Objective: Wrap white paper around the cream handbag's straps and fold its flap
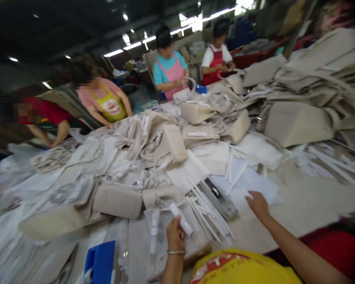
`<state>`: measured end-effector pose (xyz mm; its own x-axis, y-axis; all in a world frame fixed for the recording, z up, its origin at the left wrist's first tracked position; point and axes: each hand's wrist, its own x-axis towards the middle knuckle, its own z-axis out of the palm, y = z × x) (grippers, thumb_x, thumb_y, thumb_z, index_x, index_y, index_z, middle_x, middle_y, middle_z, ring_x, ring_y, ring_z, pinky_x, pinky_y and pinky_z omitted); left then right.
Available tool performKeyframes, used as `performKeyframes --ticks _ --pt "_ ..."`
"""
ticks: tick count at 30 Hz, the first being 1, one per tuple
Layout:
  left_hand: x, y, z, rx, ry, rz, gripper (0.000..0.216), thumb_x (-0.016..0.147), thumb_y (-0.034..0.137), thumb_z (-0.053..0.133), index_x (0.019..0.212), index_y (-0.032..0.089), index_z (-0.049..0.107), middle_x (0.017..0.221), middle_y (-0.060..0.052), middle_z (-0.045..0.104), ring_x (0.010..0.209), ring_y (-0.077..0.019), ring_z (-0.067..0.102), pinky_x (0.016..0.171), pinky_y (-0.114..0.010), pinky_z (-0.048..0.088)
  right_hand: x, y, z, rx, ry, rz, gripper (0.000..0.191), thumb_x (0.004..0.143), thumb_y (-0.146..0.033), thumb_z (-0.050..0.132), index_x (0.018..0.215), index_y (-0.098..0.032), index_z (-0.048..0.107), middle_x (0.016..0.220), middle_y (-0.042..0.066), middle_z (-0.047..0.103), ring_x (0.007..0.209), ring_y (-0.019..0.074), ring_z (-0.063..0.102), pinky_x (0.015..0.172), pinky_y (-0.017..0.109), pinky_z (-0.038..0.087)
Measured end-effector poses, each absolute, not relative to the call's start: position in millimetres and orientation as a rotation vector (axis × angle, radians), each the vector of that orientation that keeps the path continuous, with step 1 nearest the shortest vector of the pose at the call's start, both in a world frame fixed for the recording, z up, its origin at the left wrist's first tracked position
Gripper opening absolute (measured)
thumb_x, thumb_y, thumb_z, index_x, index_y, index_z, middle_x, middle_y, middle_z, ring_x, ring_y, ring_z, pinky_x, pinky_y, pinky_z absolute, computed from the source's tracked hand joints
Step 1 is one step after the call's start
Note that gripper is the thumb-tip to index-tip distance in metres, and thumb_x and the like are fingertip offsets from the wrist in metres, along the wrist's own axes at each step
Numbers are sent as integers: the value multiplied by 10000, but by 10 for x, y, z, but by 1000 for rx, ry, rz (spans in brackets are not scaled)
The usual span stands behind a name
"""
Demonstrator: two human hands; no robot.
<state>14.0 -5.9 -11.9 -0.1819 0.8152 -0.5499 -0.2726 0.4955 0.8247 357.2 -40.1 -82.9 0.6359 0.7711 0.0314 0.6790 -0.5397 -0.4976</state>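
Note:
My left hand point(175, 233) is closed around a white-wrapped bag handle point(182, 221), on a light beige bag point(165, 252) lying flat in front of me. A second white-wrapped part point(154, 232) of it lies to the left. My right hand point(258, 204) pinches the edge of a thin white sheet point(239, 197) on the pale stack of sheets point(258, 184). Between my hands lie several narrow white strips point(205, 215) and a grey metal holder point(220, 199) with a dark round part. Blur hides the fingertips' details.
A blue tape dispenser point(99, 260) stands at the near left. Beige bags point(298, 122) pile up at right, and more bags point(118, 200) and wrapping cover the left. Several co-workers, one in a pink apron point(174, 75), stand across the table.

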Motion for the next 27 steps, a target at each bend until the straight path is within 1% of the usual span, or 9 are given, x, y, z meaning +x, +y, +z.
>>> performKeyframes --ticks 2,4,8,12,17,22,24,27 --pt "146 17 -114 502 1435 1034 392 542 385 651 518 162 329 349 98 257 313 -20 216 322 -175 140 3770 -566 -922 -2469 -1059 329 310 797 -218 444 992 0 546 921 174 539 890 206 489 792 287 353" --pt "144 62 -104 496 1437 1038 392 524 361 666 515 159 330 346 103 265 313 -16 219 320 -165 144 3912 -589 -979 -2515 -971 375 326 790 -231 434 1021 -28 543 914 148 548 852 194 501 767 282 352" --pt "148 57 -116 469 1445 1063 385 508 332 678 509 155 336 351 110 263 307 -10 212 310 -155 139 4059 -565 -1065 -2555 -851 376 310 744 -264 495 997 -99 561 910 103 564 818 186 515 738 274 375" --pt "171 63 -150 451 1447 1080 371 506 308 682 507 153 344 356 111 261 306 -8 213 305 -152 142 4099 -627 -1145 -2614 -811 306 333 747 -286 484 1013 -96 548 913 110 542 788 186 515 747 291 388" --pt "197 77 -137 438 1452 1056 340 521 303 674 520 147 372 348 111 261 304 -8 212 304 -151 149 3882 -710 -1123 -2599 -1074 197 346 760 -296 493 1034 -86 521 950 124 510 901 221 463 797 314 378" --pt "208 73 -132 448 1475 1054 350 528 303 670 517 150 356 349 112 258 304 -9 212 304 -154 140 3455 -764 -1018 -2404 -1476 166 312 766 -250 492 1052 -126 491 1011 102 483 948 216 421 826 318 370" --pt "205 72 -135 442 1469 1049 343 533 298 670 519 147 363 351 113 254 303 -7 210 304 -153 142 3415 -765 -1036 -2390 -1491 158 309 760 -225 490 1051 -125 489 1052 110 466 970 220 408 843 331 363" --pt "196 72 -135 437 1450 1044 340 548 292 666 510 143 363 352 111 256 305 -5 214 306 -151 152 3587 -743 -1113 -2475 -1291 107 321 749 -206 479 1048 -92 494 1091 142 439 1008 238 389 865 358 352"
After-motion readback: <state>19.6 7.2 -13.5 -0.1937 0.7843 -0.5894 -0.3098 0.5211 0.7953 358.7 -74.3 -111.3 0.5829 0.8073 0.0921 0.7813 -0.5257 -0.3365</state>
